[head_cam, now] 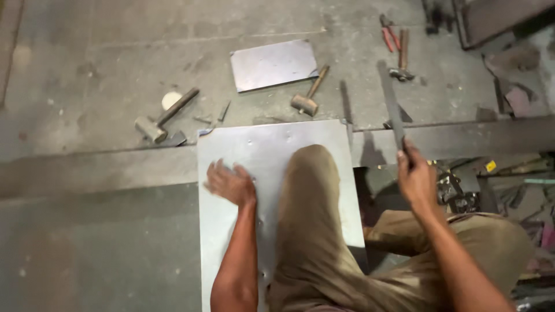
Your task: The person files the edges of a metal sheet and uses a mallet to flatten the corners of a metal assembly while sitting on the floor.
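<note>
A worker's left hand (231, 184), fingers spread, presses a metal sheet (248, 167) beneath one knee (309, 167); the right hand (415, 179) grips a flat file (392, 104) beside the sheet, best stroked with the sheet pinned firmly.

left hand (231, 184) flat on metal sheet (254, 156) | right hand (415, 178) grips flat bar (392, 104)

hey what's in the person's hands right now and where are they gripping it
The right hand grips a long flat metal bar by its near end. The left hand holds nothing; it rests flat on the metal sheet.
</note>
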A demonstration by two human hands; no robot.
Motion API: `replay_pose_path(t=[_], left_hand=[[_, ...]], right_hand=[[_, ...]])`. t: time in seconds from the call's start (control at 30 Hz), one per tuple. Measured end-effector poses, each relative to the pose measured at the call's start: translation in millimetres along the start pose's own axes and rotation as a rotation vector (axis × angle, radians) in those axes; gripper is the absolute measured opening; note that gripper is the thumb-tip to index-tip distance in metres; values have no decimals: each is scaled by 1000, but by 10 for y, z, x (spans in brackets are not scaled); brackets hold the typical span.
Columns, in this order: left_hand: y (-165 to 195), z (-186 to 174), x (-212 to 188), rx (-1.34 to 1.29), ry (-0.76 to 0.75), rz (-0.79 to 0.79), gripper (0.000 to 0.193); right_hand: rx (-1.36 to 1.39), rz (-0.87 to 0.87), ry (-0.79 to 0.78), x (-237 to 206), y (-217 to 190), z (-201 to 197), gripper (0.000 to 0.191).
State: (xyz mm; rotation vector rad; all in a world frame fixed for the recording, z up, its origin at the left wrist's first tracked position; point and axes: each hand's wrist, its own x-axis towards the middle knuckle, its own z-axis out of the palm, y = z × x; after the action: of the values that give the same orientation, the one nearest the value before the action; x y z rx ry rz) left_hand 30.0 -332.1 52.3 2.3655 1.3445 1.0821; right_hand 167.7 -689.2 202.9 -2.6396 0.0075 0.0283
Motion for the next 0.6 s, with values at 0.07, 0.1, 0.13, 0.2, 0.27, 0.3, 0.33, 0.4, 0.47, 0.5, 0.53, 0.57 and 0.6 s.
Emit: replay_pose_path(t=[0.07, 0.1, 0.13, 0.2, 0.27, 0.3, 0.33, 0.4, 0.47, 0.5, 0.53, 0.57, 0.6], left_hand=[[365, 166, 117, -265, -245, 43, 39], [557, 293, 199, -397, -362, 68, 37], [765, 410, 248, -428, -495, 42, 36], [1155, 698, 313, -466, -684, 83, 34], [1514, 1022, 306, -486, -791, 216, 33], [1666, 1183, 262, -462, -842, 259, 33], [1801, 1357, 219, -436, -895, 302, 34], [2013, 1698, 95, -417, -955, 470, 39], [2148, 2027, -34, -423, -991, 716, 49], [2190, 2190, -70, -393, -985, 772, 54], [2233, 2365, -80, -370, -972, 825, 58], [2300, 2557, -73, -355, -946, 883, 63], [2356, 2773, 10, -282, -797, 991, 61]], right_hand=[[6, -31, 9, -96, 298, 172, 49], [10, 50, -51, -146, 412, 302, 50], [30, 192, -181, -197, 504, 450, 53], [78, 190, -220, -304, 680, 779, 55], [108, 12, -125, -422, 830, 1108, 52], [115, -17, -131, -495, 887, 1249, 52], [56, -106, -83, -552, 925, 1361, 53], [-65, -293, 9, -585, 941, 1521, 56], [-113, -3, -266, -441, 860, 1612, 56], [-137, 152, -409, -296, 787, 1638, 57], [-177, 66, -328, -101, 699, 1672, 56], [-217, -26, -235, 155, 609, 1719, 55], [-254, -120, -138, 416, 516, 1784, 53]])
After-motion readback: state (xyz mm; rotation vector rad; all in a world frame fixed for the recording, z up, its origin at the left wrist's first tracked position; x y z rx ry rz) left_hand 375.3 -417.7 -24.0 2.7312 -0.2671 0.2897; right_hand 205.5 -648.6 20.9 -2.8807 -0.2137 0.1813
